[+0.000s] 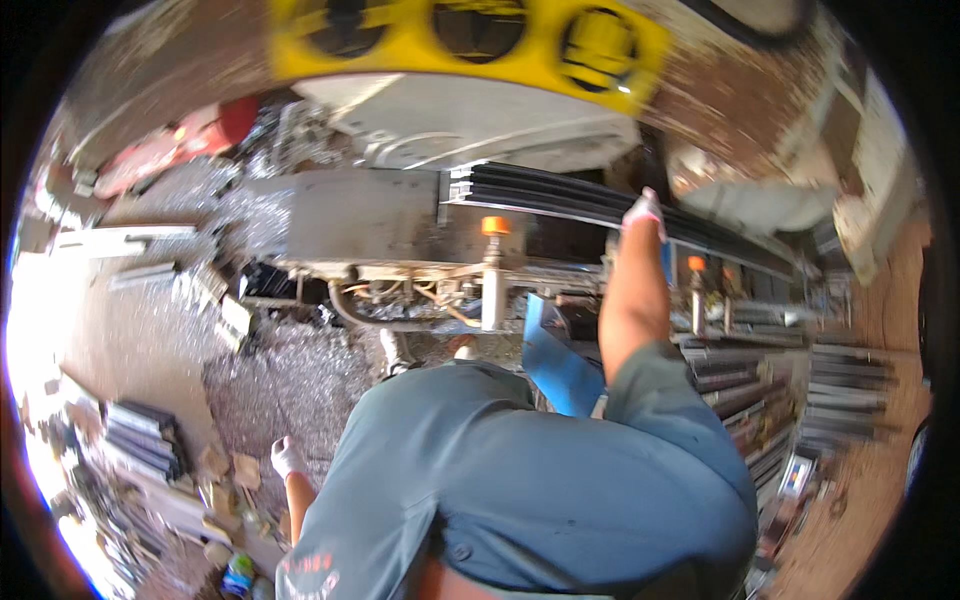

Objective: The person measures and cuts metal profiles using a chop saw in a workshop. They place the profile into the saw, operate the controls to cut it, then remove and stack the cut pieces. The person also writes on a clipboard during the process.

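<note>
My right hand (645, 212), in what looks like a pale glove, reaches out to a bundle of long black metal profiles (547, 191) and touches it. Its fingers are blurred, so their grip cannot be told. The bundle lies on the metal bed of a machine (360, 217), with its pale cut ends towards the left. Low at the left, beside my body, my left hand (285, 457) hangs over the littered floor, also pale-gloved. No object shows in it, and how far its fingers are curled is unclear.
Orange-topped cylinders (493, 274) stand along the machine's near side, with hoses below. A blue metal panel (555, 360) is by my right arm. A yellow sign (480, 37) spans the top. Metal profiles (142, 442) lie stacked at lower left, more (847, 390) at right. Shiny scraps cover the floor.
</note>
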Available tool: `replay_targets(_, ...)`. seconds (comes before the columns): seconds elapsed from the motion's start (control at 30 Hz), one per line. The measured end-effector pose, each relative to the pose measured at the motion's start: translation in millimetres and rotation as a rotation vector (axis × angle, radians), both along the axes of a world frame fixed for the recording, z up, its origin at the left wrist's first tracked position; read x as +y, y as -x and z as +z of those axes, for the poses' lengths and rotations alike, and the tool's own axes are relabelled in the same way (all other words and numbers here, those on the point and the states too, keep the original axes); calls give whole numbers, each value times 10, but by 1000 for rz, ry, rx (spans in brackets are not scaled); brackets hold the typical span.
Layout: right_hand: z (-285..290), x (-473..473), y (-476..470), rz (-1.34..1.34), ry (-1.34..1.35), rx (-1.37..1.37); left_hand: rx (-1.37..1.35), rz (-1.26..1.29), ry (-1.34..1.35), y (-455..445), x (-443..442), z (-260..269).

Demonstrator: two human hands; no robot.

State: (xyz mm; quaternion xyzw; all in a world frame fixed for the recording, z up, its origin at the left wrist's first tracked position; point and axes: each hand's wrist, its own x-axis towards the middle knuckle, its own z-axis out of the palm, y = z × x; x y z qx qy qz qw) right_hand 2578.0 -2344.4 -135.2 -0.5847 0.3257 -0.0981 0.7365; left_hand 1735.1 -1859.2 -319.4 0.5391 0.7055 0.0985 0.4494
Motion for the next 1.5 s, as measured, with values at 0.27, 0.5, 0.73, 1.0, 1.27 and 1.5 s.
replay_targets(0.27,-70,418,409,-39,-96,143,-502,-473,-515,-2630,-437,1621)
replay_targets(0.5,739,631,1115,67,-684,-152,-382,-1332,-1251,-4714,-1326,3249)
replay_targets(0.73,1048,-31,1716,47,-896,-487,-204,-1613,-1106,-5186,-1839,3615)
replay_targets(1.0,839,-959,2461,-191,-935,-292,-432,-1509,-729,-4759,-2410,3186)
replay_targets(1.27,406,-1023,2344,-265,-1088,-383,-277,-1736,-805,-4746,-2779,3037)
replay_targets(1.5,89,-1131,2317,-238,-895,-250,-327,-1708,-870,-4962,-2729,2837)
